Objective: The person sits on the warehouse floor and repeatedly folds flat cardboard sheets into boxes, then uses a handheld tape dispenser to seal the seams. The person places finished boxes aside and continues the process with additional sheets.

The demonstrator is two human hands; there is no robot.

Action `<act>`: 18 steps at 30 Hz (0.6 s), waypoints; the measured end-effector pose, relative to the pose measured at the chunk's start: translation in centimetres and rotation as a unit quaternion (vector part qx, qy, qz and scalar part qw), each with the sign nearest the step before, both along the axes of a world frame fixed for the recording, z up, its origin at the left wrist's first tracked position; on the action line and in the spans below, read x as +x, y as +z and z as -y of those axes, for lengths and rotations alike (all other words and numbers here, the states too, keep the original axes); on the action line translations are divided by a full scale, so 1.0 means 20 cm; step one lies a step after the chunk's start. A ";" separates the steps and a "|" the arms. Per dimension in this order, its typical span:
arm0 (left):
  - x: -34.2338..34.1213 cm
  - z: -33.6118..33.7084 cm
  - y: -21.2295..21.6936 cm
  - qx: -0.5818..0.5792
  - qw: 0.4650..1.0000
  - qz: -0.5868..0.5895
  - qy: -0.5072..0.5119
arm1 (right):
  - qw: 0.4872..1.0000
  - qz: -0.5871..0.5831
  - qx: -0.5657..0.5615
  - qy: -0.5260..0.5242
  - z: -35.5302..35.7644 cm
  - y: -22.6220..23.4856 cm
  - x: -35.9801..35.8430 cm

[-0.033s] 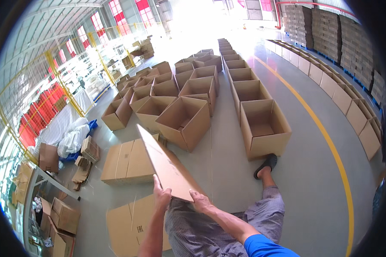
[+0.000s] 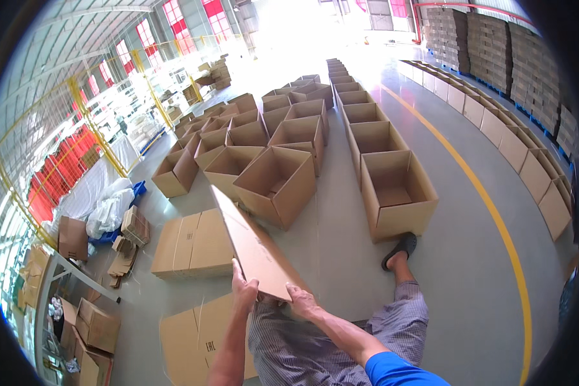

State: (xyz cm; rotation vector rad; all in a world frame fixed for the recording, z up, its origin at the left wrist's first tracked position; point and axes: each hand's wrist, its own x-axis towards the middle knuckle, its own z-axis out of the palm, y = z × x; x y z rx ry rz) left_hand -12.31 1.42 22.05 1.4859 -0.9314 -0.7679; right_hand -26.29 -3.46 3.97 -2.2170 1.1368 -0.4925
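A folded cardboard carton [image 2: 254,254] tilts up in front of my legs, held at its near end. My left hand [image 2: 245,291] grips its near left edge, the thumb lying over the board. The fingers of my right hand [image 2: 302,301] are closed on its near right corner. To the left, a strapped stack of flat cartons [image 2: 196,244] lies on the floor, partly behind the held one. Closer to me is another strapped bundle of flat cartons [image 2: 196,338], partly covered by my left forearm.
Open boxes [image 2: 276,186] stand grouped ahead. A straight row of open boxes [image 2: 395,186] begins beside my right foot [image 2: 400,251]. A yellow floor line [image 2: 489,199] curves past on the right, with another box row [image 2: 527,164] beyond. A metal frame [image 2: 83,276] and scrap cardboard lie left.
The held carton has shifted slightly to the right, its far tip included. Both hands keep their grip on it.
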 end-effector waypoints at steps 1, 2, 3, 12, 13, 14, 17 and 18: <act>0.07 0.08 -0.05 -0.040 0.998 -0.003 -0.048 | 1.000 -0.004 0.016 -0.003 0.06 -0.01 0.02; 0.12 0.12 -0.11 -0.044 0.996 0.025 -0.079 | 1.000 0.003 0.000 -0.020 0.09 -0.03 0.01; 0.09 0.21 -0.15 -0.050 0.990 0.044 -0.124 | 0.999 0.001 -0.018 -0.050 0.16 -0.09 -0.05; -0.26 0.37 -0.26 -0.058 0.949 0.228 -0.211 | 0.985 0.088 -0.033 -0.143 0.20 -0.31 -0.34; -0.27 0.35 -0.23 -0.057 0.944 0.240 -0.219 | 0.985 0.075 -0.027 -0.152 0.19 -0.32 -0.35; -0.27 0.35 -0.21 -0.056 0.939 0.252 -0.227 | 0.985 0.062 -0.021 -0.161 0.19 -0.33 -0.36; -0.24 0.35 -0.18 -0.059 0.930 0.256 -0.256 | 0.980 0.061 -0.074 -0.172 0.16 -0.40 -0.31; -0.24 0.35 -0.17 -0.056 0.927 0.257 -0.267 | 0.979 0.061 -0.082 -0.178 0.16 -0.43 -0.30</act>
